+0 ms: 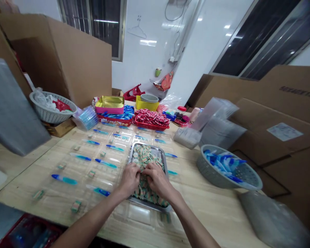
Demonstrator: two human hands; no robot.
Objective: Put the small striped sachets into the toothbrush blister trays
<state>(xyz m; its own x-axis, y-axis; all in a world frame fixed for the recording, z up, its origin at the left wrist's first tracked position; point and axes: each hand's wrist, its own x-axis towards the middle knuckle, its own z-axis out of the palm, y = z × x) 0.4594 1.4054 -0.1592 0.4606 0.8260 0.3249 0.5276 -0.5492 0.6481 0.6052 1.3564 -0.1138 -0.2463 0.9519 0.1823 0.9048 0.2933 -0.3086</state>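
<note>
Both my hands rest in a metal tray [162,153] heaped with small wrapped packets [144,155]. My left hand [130,179] is curled, fingers dug into the packets at the tray's left side. Touching it on the right, my right hand [157,179] is also curled with its fingertips in the pile. What each hand grips is hidden among the packets. Clear plastic blister trays [103,155] cover the wooden table [217,210] to the left, holding blue pens [64,179] and single small packets [76,205].
A grey basket of blue pens [228,167] stands at the right. A white basket [53,106], red trays of goods [151,119], a pink tin [110,104] and stacked clear trays [217,120] lie further back. Cardboard boxes [67,55] surround the table.
</note>
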